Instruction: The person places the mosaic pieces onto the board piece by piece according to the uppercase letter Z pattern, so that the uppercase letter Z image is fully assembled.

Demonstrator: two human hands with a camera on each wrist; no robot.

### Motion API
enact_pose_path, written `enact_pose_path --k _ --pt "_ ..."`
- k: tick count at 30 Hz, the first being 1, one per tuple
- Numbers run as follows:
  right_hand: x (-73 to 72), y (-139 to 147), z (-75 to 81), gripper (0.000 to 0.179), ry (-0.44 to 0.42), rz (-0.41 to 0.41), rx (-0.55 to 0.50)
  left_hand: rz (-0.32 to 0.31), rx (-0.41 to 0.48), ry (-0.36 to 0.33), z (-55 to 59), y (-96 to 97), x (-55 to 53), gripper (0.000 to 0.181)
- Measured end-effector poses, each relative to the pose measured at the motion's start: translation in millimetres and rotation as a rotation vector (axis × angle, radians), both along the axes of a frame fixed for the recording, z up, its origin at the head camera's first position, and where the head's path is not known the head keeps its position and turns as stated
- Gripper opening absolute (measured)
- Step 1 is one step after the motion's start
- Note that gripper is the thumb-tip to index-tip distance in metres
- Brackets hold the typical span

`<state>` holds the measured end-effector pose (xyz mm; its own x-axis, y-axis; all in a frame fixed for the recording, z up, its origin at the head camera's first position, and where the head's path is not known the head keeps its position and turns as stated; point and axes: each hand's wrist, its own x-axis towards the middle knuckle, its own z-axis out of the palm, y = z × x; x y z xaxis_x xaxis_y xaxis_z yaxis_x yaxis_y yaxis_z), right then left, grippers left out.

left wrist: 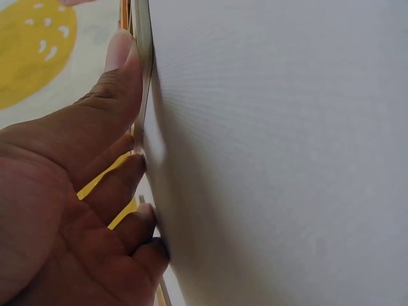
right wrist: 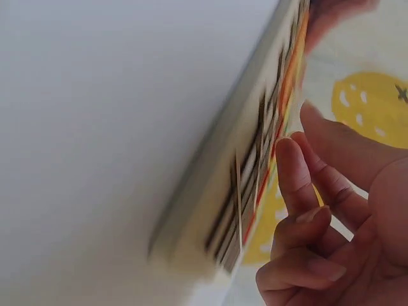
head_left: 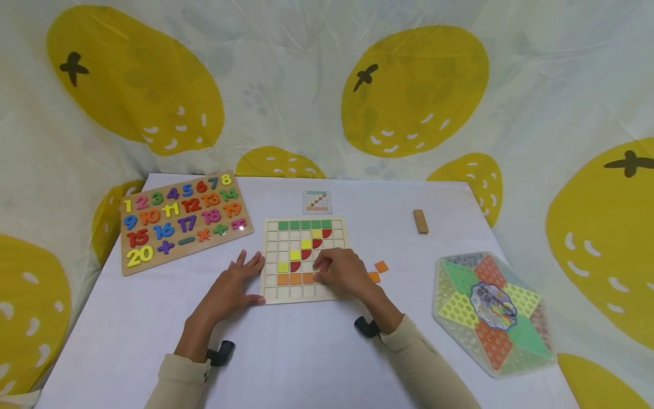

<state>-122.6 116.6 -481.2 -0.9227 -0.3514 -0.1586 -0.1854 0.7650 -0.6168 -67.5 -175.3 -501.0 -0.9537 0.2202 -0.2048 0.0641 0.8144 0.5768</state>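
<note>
A wooden grid board (head_left: pixel 306 293) lies on the table, with green squares (head_left: pixel 305 225) along its top, a diagonal of yellow squares (head_left: pixel 306 243) and red quarter-circles (head_left: pixel 306 254), and a row of orange squares (head_left: pixel 294 279) low down. My left hand (head_left: pixel 230 289) rests against the board's left edge, fingers spread. Over the right end of the orange row is my right hand (head_left: pixel 343 274); its thumb and forefinger (right wrist: pixel 294 167) are near each other, and nothing shows between them. Two loose orange squares (head_left: pixel 381 266) lie right of the board, one partly hidden by that hand.
A small pattern card (head_left: pixel 317 203) lies behind the board. To the left sits a number puzzle (head_left: pixel 186 221). A wooden block (head_left: pixel 420 221) lies at the back right, and a hexagonal star-patterned game case (head_left: pixel 493 312) at the right. Patterned cloth hangs behind the table.
</note>
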Motion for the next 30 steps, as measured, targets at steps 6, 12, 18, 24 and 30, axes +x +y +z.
enact_pose_path --k 6,12,18,24,30 --pt "-3.0 31.3 15.3 0.021 0.007 -0.085 -0.008 0.000 0.009 0.003 2.8 -1.4 -0.3 0.102" --pt "-4.5 65.2 19.8 0.023 0.007 -0.141 -0.003 0.004 0.016 -0.004 1.6 -1.0 -0.5 0.103" --pt "-2.0 92.2 15.2 0.022 0.003 -0.150 0.006 0.007 0.012 -0.005 0.8 0.2 -0.2 0.103" --pt "3.1 110.0 6.3 0.029 -0.019 -0.123 0.097 0.008 0.001 -0.015 1.0 0.9 0.5 0.103" --pt "3.9 113.6 -0.8 0.027 -0.003 -0.085 0.158 0.010 0.003 -0.015 1.7 1.2 0.8 0.102"
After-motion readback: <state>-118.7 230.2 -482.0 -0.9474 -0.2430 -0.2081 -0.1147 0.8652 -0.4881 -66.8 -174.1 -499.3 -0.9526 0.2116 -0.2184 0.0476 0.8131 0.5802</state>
